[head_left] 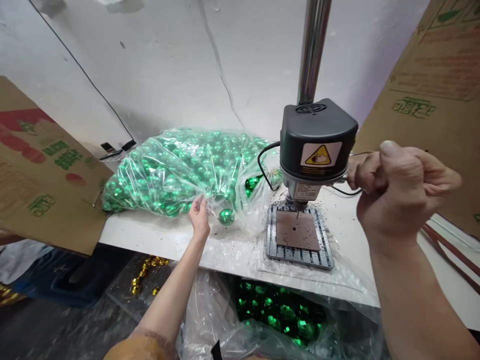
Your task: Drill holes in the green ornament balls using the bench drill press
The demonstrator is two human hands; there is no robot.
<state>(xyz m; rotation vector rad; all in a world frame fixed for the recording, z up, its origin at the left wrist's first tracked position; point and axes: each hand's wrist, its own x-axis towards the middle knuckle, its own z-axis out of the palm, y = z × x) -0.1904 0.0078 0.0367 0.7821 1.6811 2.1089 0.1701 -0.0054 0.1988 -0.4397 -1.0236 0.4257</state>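
My left hand pinches the edge of a large clear plastic bag full of shiny green mirrored balls. Just right of those fingers, one green ball lies on the table at the bag's mouth. My right hand is closed at the side of a small black drill press, around its feed handle, which the fingers mostly hide. Below the drill bit, a brown board with a dark hole rests on the slotted metal base. No ball sits on the board.
Cardboard flaps stand at the left and right. Dark shavings dot the white table. Below the front edge, an open plastic bag holds more green balls. Gold balls lie lower left. A black cable loops beside the drill.
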